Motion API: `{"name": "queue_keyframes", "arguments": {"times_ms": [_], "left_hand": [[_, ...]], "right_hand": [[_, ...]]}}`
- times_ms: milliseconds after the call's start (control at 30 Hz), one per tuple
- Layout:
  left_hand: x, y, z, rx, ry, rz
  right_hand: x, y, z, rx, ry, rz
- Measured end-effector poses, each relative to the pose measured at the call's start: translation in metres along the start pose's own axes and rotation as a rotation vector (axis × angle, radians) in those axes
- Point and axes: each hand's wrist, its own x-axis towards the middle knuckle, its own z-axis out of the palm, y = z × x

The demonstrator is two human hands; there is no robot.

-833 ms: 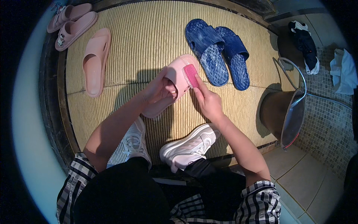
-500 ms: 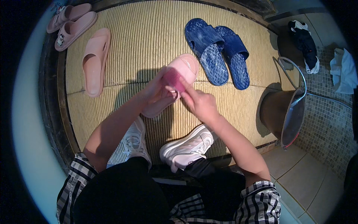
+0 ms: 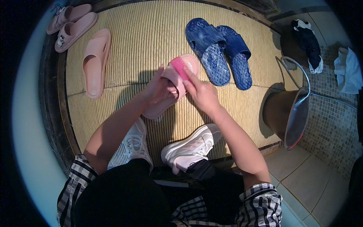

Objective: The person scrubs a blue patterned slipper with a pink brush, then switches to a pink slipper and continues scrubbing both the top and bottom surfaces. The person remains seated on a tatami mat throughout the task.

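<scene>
"Where was your pink slipper (image 3: pixel 180 87)?"

"Between your hands, toe toward one o'clock: your left hand (image 3: pixel 156 90) sat at its nine o'clock, your right hand (image 3: pixel 204 95) at its three."

"How open were they?"

"Your left was half curled, its fingers tucked into the slipper's opening as it held the strap. Your right was closed around a pink brush (image 3: pixel 179 67), which lay against the toe side. Blue slippers (image 3: pixel 214 65) rested at two o'clock."

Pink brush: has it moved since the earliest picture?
Yes. Judged against the blue slippers on the mat, the brush in the right hand has shifted left, away from them.
</scene>
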Motion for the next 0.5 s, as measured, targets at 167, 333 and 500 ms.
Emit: {"name": "queue_keyframes", "arguments": {"times_ms": [167, 333, 500], "left_hand": [[0.001, -0.002, -0.003, 0.026, 0.012, 0.010], [-0.009, 0.000, -0.007, 0.110, -0.085, 0.017], [-0.009, -0.001, 0.000, 0.319, 0.048, -0.028]], "right_hand": [[0.011, -0.009, -0.006, 0.027, -0.037, 0.203], [0.010, -0.007, -0.021, 0.119, -0.137, -0.074], [0.019, -0.006, -0.036, 0.011, -0.139, 0.025]]}}
